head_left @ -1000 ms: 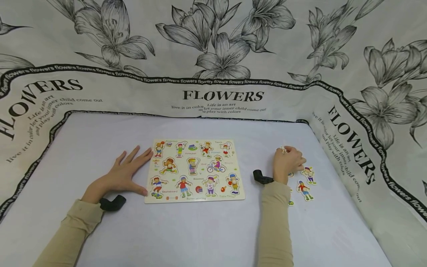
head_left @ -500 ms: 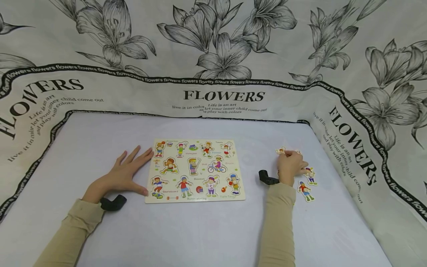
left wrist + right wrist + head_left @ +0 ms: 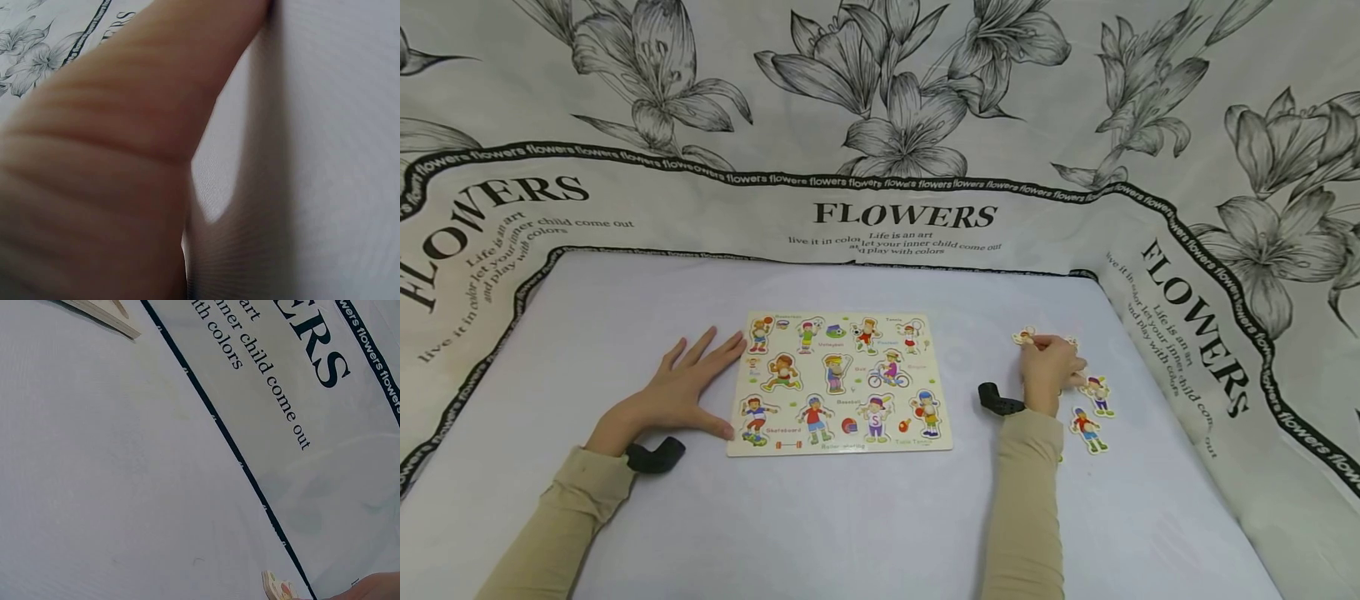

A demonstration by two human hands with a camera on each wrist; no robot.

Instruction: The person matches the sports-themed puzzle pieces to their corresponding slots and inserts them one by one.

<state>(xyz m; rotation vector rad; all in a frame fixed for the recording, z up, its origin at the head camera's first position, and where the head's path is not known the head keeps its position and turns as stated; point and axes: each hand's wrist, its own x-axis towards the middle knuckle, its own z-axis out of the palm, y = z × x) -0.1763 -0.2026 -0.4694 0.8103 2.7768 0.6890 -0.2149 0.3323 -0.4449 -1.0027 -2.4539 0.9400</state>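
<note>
A wooden puzzle board printed with sports figures lies mid-table; its corner faces my right arm. My left hand is spread flat at the board's left edge, with fingertips and thumb touching it. To the right of the board, my right hand pinches a small puzzle piece, which sticks out past the fingertips. The right wrist view shows that puzzle piece low down, beside part of the hand. Only skin and table fill most of the left wrist view.
Loose puzzle pieces lie around my right hand: a purple-capped figure, a red-shirted figure, and others partly hidden beneath the hand. A white cloth covers the table. Printed flower fabric rises behind and at both sides.
My right hand shifted right and slightly toward me, then edged back left, and the pinched puzzle piece now shows farther left. My left hand and the board have stayed in place.
</note>
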